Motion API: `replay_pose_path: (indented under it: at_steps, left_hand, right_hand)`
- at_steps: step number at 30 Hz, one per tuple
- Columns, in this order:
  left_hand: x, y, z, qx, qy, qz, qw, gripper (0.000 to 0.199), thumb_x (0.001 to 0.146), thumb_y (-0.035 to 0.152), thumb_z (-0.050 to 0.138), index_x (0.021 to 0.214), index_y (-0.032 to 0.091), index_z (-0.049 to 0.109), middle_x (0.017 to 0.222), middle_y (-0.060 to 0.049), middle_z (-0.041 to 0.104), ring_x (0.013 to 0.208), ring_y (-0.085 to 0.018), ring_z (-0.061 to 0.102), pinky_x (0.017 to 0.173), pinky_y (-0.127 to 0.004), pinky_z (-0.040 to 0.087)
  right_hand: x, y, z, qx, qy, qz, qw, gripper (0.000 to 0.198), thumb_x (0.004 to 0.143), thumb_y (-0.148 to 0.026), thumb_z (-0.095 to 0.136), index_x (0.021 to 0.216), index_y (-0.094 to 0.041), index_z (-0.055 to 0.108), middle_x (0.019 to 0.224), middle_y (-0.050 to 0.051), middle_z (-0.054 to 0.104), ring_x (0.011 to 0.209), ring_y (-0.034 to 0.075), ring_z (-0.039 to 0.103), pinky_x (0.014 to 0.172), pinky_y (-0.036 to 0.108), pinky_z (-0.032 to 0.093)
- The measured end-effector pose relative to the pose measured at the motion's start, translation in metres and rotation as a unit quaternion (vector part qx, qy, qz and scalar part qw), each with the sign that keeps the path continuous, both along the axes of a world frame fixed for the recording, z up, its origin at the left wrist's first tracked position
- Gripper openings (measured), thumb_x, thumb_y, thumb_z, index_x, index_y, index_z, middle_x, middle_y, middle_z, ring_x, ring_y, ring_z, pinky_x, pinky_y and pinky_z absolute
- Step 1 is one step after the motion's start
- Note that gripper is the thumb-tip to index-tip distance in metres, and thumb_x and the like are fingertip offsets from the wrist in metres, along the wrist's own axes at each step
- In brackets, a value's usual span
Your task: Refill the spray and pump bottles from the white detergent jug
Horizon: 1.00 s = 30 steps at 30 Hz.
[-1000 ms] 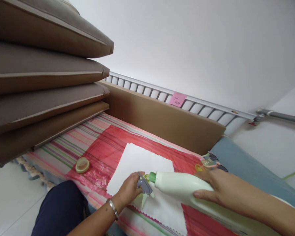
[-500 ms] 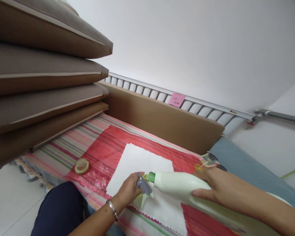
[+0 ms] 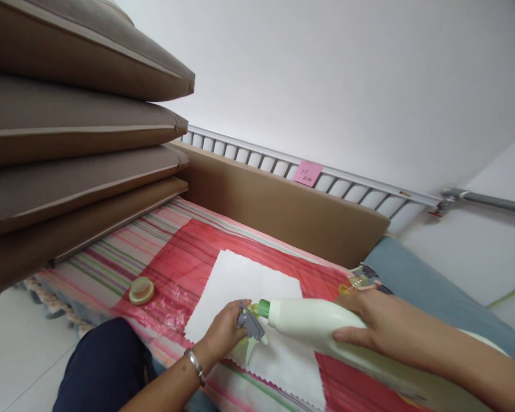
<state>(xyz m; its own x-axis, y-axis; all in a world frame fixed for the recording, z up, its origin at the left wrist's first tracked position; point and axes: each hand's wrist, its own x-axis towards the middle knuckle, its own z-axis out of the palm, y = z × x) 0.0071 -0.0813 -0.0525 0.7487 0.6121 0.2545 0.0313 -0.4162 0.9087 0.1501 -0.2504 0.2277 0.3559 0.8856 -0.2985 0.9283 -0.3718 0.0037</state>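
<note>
Big pile of brown cushions (image 3: 81, 109) — up and left of left fingers (image 3: 230, 309). Long brown board (image 3: 278, 200) past fingers, standing on its edge. White radiator (image 3: 243, 155) behind board, pink note (image 3: 308, 173) with writing stuck near its top. White wall (image 3: 326, 74) above. Grey pipe (image 3: 493, 199) — far past right fingers (image 3: 345, 335). Blue cover (image 3: 407, 269) nearer them. Striped cloth (image 3: 107, 257) and thin red sheet (image 3: 167, 257) below fingers. Pale floor (image 3: 12, 343) far left of left fingers.
</note>
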Motion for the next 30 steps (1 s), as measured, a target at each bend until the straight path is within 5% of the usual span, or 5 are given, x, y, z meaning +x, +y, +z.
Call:
replay_pose_path:
  at_steps: [30]
  left_hand:
    - [-0.0036,-0.0003,0.0075,0.005,0.003,-0.006,1.000,0.059,0.065,0.006,0.066,0.122,0.017,0.055,0.119,-0.011,0.063,0.111,-0.025,0.057,0.100,-0.037,0.042]
  right_hand:
    - [0.0007,-0.0002,0.0018,0.007,0.002,0.013,1.000,0.020,0.077,-0.043,0.062,0.082,-0.024,0.067,0.084,0.003,0.072,0.077,0.023,0.064,0.064,0.030,0.037]
